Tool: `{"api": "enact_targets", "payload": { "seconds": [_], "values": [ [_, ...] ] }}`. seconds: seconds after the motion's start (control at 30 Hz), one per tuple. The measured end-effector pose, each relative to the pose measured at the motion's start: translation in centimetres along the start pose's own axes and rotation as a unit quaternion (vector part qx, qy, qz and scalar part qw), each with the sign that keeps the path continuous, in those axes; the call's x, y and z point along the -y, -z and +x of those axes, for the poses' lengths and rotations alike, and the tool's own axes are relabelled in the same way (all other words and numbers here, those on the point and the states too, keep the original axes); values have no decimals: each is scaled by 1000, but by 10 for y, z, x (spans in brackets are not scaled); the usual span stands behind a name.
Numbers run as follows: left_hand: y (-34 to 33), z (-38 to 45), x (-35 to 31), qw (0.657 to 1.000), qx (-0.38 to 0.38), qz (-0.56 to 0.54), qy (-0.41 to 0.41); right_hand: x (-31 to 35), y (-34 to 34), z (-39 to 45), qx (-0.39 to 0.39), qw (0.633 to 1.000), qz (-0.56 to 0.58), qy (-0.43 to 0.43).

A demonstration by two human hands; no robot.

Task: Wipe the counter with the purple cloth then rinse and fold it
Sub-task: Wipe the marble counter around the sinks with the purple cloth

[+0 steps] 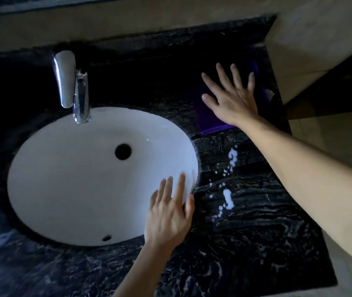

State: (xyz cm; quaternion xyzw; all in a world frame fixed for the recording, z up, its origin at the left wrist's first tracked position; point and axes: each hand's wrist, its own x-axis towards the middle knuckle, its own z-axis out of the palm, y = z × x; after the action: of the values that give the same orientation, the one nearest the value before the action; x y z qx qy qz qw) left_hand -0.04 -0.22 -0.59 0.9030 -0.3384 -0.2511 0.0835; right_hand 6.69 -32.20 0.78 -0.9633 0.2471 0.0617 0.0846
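A: What are my hands doing?

B: Your right hand (233, 97) is spread flat, fingers straight, over the purple cloth (208, 121); I can't tell whether the palm presses on it or only hovers. Your left hand (169, 213) is open too, fingers straight, over the basin's (74, 179) near rim.

A: And the cloth lies where?

B: Flat on the dark bench (245, 232), to the right of the basin, near the wall corner. White spill drops (227, 196) sit on the bench, nearer to you than the cloth.

A: I judge it soft, light and limp. I would bunch it under my palm or pinch the near edge, since one corner alone will let it droop.
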Motion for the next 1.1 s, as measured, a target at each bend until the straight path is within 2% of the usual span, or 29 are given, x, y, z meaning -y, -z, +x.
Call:
{"api": "enact_targets", "payload": {
  "seconds": [0.67, 0.83, 0.97, 1.1],
  "values": [
    [9, -12, -1, 993, -35, -108, -19, 33, -52, -205, -26, 999, -18, -41],
    [7, -15, 5, 988, -40, -150, 6, 59, -65, -269, -22, 998, -34, -50],
    [11, -19, 4, 989, -61, -133, -10, 71, -69, -293, -7, 999, -40, -30],
    [8, -17, 1, 996, -54, -68, -10, 52, -62, -268, 7, 999, -38, -22]
  ]
}}
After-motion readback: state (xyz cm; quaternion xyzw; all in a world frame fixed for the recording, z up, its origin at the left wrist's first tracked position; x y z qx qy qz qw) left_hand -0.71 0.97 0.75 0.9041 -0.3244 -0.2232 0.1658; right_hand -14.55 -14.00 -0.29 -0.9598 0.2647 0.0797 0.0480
